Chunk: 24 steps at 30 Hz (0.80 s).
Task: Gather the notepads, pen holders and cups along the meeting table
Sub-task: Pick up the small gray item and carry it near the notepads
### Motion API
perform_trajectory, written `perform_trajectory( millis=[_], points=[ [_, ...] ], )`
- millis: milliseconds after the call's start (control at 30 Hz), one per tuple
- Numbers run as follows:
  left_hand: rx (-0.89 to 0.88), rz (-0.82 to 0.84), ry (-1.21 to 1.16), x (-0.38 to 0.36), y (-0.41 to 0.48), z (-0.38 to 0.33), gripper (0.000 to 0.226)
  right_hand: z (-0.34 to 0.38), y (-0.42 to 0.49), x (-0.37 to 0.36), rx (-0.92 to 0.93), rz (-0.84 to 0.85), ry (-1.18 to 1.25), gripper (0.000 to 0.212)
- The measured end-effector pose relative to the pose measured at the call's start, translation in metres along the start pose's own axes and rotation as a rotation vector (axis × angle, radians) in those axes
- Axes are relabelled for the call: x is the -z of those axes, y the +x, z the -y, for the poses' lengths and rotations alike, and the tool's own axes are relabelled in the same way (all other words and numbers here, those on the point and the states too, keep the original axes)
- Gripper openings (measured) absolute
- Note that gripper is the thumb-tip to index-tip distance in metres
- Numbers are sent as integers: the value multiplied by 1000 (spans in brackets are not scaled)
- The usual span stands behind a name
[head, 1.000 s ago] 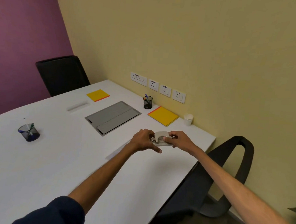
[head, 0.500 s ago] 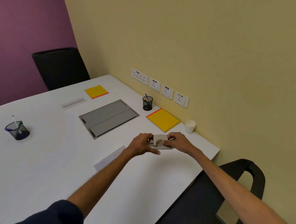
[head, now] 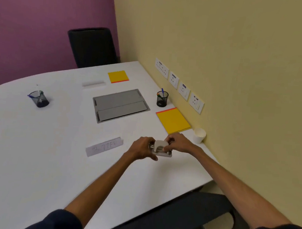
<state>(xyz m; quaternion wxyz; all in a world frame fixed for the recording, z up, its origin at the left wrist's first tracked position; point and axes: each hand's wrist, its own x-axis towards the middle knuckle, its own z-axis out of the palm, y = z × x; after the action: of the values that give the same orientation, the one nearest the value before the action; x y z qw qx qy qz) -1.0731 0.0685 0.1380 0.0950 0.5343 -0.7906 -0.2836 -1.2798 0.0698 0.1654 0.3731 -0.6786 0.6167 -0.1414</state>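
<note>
A grey device (head: 160, 149) is gripped by left hand (head: 141, 148) and right hand (head: 179, 143) near the desk's (head: 36, 160) wall-side edge, short of the cup (head: 199, 135).

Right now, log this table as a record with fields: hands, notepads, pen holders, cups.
Hands: left hand and right hand both hold a small grey tool
Notepads: near notepad by the wall; far notepad towards the black chair
Pen holders: wall pen holder behind the near notepad; left pen holder apart, at left
Cups: white cup against the wall, untouched

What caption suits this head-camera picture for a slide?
Left hand and right hand grip a small grey device at the white table, beside a yellow notepad and paper cup.
</note>
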Motion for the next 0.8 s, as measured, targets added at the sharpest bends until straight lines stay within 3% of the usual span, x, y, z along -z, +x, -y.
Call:
perform_trajectory(
  millis=[167, 433, 667, 800],
  points=[
    [117, -87, -22, -17, -9, -3, 67, 1, 17, 6, 93, 114, -114, 29],
    [114, -137, -119, -23, 0, 9, 69, -1, 34, 7, 147, 97, -189, 31],
    [100, -168, -177, -53, 41, -7, 56, -48, 72, 39, 191, 127, -234, 27],
    [185, -214, -236, -76, 88, -19, 49, -86, 114, 57, 213, 149, -237, 28]
  ],
)
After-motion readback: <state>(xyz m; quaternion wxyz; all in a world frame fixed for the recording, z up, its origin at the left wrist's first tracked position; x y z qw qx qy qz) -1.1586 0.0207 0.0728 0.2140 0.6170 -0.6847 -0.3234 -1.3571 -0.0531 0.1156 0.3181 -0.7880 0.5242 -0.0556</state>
